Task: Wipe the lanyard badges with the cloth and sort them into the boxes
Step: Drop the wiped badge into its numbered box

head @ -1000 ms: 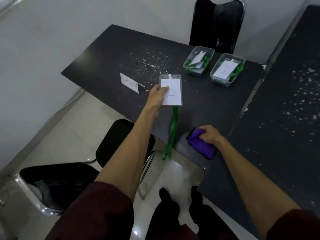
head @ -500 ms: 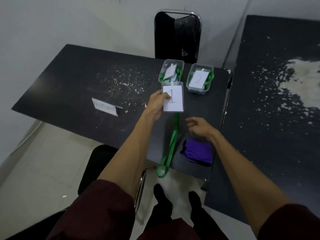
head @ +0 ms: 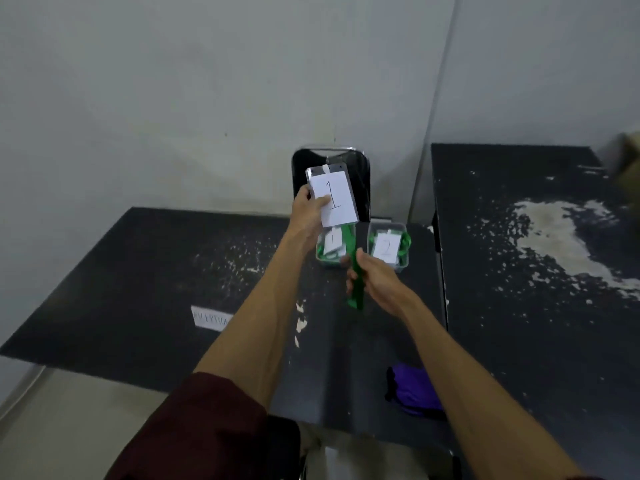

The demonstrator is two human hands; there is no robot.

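1. Left hand (head: 308, 213): raised above the far end of the table. The thumb and fingers pinch the left edge of the badge and hold it upright in the air.
2. Badge (head: 333, 197): a clear plastic rectangular holder containing a white card marked "1". It faces the camera, above the left box and in front of the chair back.
3. Green fabric lanyard strap (head: 356, 296): hangs from the bottom of the badge, passes through the right hand and ends just below it, above the tabletop.
4. Right hand (head: 375, 278): fingers curl round the strap at mid-length, just in front of the two boxes.
5. Left clear plastic box (head: 327, 264): stands on the far edge of the table and holds white cards and green straps.
6. Right clear plastic box (head: 401, 265): stands just beside the first, with a card marked "2" on top of green straps.
7. Purple folded cloth (head: 414, 393): lies on the near right part of the table, untouched by either hand.
8. Black scuffed table (head: 138, 271): bears a white paper label (head: 211, 318) on its left part.
9. Second black table (head: 519, 323): stands to the right, with white worn patches.
10. Black chair (head: 362, 178): stands behind the table, against the wall.
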